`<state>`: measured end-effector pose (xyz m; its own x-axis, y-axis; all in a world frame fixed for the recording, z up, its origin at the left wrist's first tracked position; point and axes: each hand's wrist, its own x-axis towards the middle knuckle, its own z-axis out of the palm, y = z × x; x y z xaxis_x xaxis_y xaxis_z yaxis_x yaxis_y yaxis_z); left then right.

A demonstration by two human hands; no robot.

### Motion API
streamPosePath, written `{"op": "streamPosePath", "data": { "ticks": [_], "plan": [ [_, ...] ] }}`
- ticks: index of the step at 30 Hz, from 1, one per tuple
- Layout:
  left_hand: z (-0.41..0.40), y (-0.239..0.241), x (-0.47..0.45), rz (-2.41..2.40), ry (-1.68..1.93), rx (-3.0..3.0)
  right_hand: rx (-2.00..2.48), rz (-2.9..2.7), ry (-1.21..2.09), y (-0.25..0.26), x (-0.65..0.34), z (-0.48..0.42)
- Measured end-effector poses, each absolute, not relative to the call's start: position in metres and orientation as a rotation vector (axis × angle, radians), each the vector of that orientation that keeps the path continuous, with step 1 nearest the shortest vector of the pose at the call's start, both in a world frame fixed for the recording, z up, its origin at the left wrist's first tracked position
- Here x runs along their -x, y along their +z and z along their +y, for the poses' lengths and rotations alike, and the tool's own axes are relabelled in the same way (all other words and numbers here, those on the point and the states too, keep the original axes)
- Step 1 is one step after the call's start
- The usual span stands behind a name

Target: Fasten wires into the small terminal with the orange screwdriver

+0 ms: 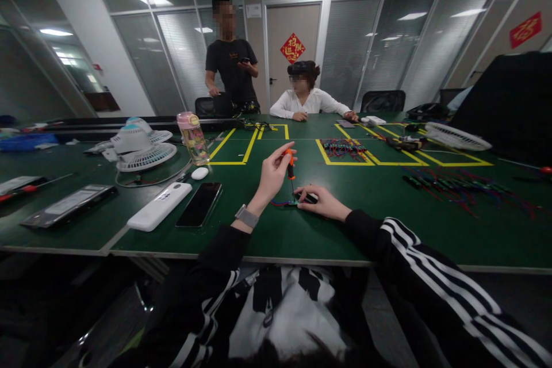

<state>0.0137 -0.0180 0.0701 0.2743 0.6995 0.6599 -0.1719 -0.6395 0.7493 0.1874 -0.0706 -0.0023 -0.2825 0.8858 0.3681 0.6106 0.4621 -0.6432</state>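
My left hand (272, 175) is closed around a small screwdriver with an orange handle (290, 162), held upright with its tip pointing down. The tip meets a small black part with red and blue wires (288, 203) lying on the green table (388, 224). My right hand (321, 201) rests flat on the table, its fingers pressing on that black part and holding it in place. A grey watch sits on my left wrist (246, 216).
A black phone (199, 204), a white power bank (159, 206), a white mouse-like case (199, 173) and a bottle (192, 137) lie to my left, with small fans (144, 152) behind. Piles of wired parts (452, 187) lie right. One person sits and another stands across the table.
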Motion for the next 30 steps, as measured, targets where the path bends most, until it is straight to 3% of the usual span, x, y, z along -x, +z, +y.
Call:
{"op": "streamPosePath", "data": {
  "ticks": [5,12,17,24,30],
  "plan": [
    [-0.0207,0.0701,-0.0112,0.636,1.663,-1.92,1.233,-2.009,0.495,-0.0026,-0.1875,-0.0701],
    [-0.0189,0.0708,-0.0127,0.508,1.503,-1.82,1.238,-1.995,0.495,-0.003,-0.1872,-0.0706],
    [-0.0216,0.07,-0.0121,0.639,1.661,-1.93,1.243,-2.004,0.505,-0.0007,-0.1861,-0.0717],
    [-0.0204,0.0696,-0.0148,0.49,1.47,-1.827,1.242,-2.007,0.51,-0.0003,-0.1863,-0.0717],
    [-0.0243,0.0711,-0.0155,0.678,1.672,-1.95,1.244,-2.0,0.497,-0.0014,-0.186,-0.0715]
  ]
}}
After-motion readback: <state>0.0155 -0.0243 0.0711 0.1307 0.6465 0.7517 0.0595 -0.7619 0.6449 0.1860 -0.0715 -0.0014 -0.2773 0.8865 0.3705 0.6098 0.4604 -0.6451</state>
